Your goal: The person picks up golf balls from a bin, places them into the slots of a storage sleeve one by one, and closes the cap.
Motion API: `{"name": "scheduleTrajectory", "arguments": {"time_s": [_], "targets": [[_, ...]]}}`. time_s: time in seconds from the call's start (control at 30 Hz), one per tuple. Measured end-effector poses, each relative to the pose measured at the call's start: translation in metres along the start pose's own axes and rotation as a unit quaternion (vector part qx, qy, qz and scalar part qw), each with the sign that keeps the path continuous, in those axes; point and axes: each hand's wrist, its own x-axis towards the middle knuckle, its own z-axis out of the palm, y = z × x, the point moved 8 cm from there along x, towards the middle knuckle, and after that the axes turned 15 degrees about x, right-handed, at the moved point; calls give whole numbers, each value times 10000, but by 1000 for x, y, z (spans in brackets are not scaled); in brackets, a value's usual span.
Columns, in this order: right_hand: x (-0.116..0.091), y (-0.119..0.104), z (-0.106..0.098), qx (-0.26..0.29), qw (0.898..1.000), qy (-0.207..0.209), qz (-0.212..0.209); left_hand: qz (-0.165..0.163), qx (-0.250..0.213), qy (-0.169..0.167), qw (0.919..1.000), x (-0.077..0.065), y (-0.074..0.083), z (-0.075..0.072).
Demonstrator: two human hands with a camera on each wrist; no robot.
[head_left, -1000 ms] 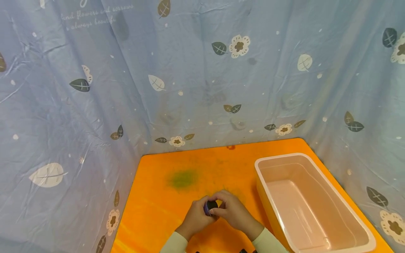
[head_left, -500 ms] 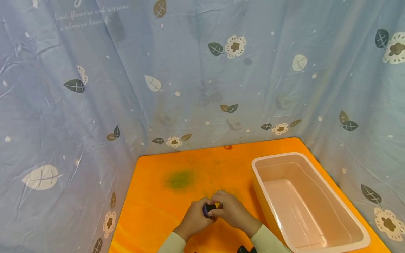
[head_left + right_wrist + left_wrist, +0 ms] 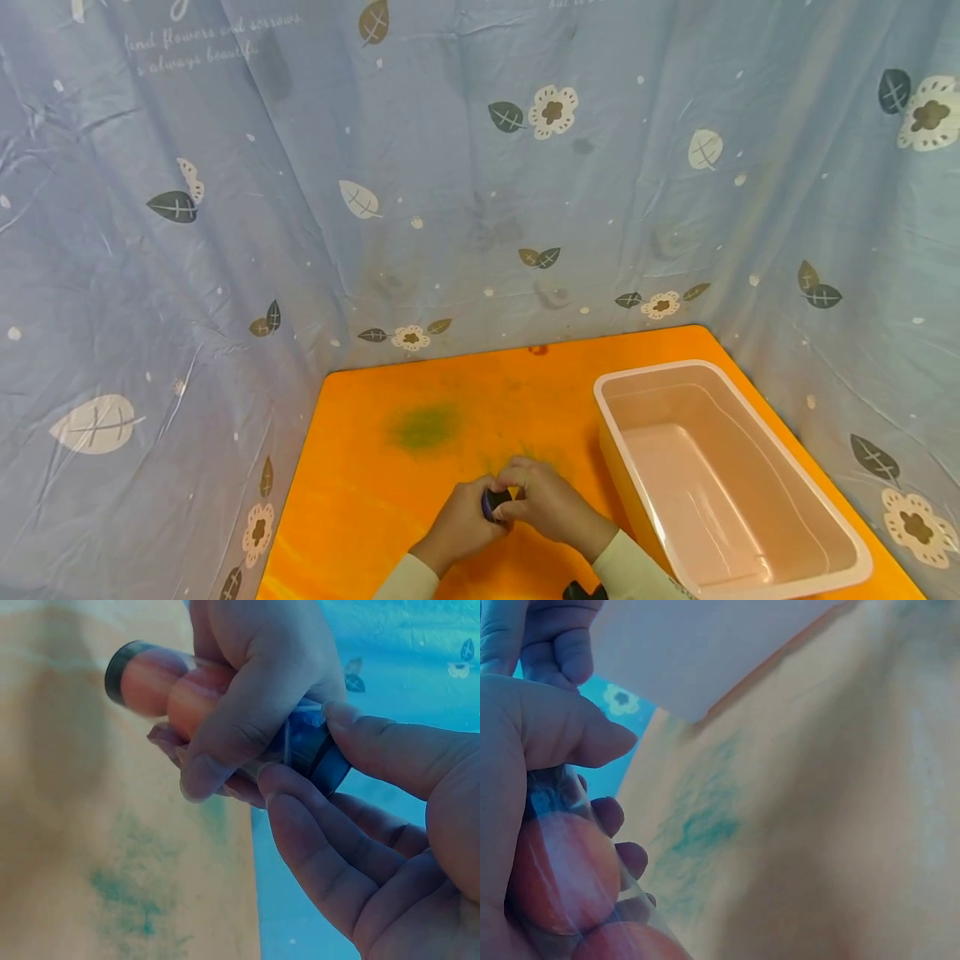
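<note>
A clear plastic tube [image 3: 201, 682] holds orange-red balls [image 3: 566, 870] in a row, with something blue near one end. Each end carries a dark cap. My left hand [image 3: 459, 527] wraps round the tube's body, its thumb lying along the side. At the near end my right hand [image 3: 553, 508] pinches the black cap [image 3: 332, 771] between thumb and fingers. In the head view only the dark cap end [image 3: 497, 503] shows between the two hands, over the table's front part; the rest of the tube is hidden by the left hand.
A pale pink rectangular tub [image 3: 697, 364] stands on the right of the orange table [image 3: 360, 508]. A green smudge [image 3: 423, 427] marks the tabletop. Blue patterned curtains [image 3: 450, 125] close off the back and both sides. A black object [image 3: 583, 592] shows at the bottom edge.
Both hands keep their hold on the tube and its cap, with slight finger shifts at the cap. The head view has turned slightly right.
</note>
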Motion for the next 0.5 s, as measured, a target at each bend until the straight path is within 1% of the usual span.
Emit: {"name": "scheduleTrajectory", "arguments": {"time_s": [0.13, 0.37, 0.5], "targets": [[0, 0, 1, -29, 10000, -5, -59, -35, 26, -63, 10000, -1, -2, 0], [-1, 2, 3, 15, 9999, -81, -130, 135, 146, -206, 9996, -2, -2, 0], [-1, 2, 4, -34, 9998, -94, -178, 142, 134, -317, 9993, -2, -2, -1]]}}
